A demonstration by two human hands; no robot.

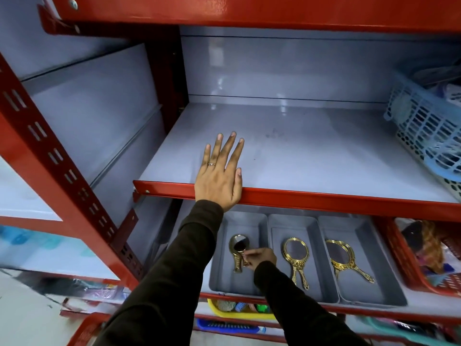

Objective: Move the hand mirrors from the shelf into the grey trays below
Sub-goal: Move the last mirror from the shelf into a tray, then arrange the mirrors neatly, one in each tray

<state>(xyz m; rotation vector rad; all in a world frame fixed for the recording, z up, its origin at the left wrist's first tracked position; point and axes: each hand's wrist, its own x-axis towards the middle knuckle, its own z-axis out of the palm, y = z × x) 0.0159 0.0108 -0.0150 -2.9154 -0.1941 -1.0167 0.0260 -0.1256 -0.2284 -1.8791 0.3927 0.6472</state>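
Note:
Three grey trays stand side by side on the lower shelf: the left tray (249,218), the middle tray (321,283) and the right tray (374,283). Gold hand mirrors lie in the middle tray (295,253) and in the right tray (343,255). In the left tray a gold mirror (237,248) lies with its handle toward me. My right hand (260,258) is in that tray, its fingers pinched on the handle of a mirror. My left hand (220,173) rests flat with fingers spread on the front edge of the grey upper shelf (311,156), which has a red lip.
Blue and white plastic baskets (429,131) sit at the right end of the upper shelf. A red basket (404,260) with goods stands to the right of the trays. A yellow basket (239,309) and other items lie on the shelf below. A red slotted upright (62,176) runs at the left.

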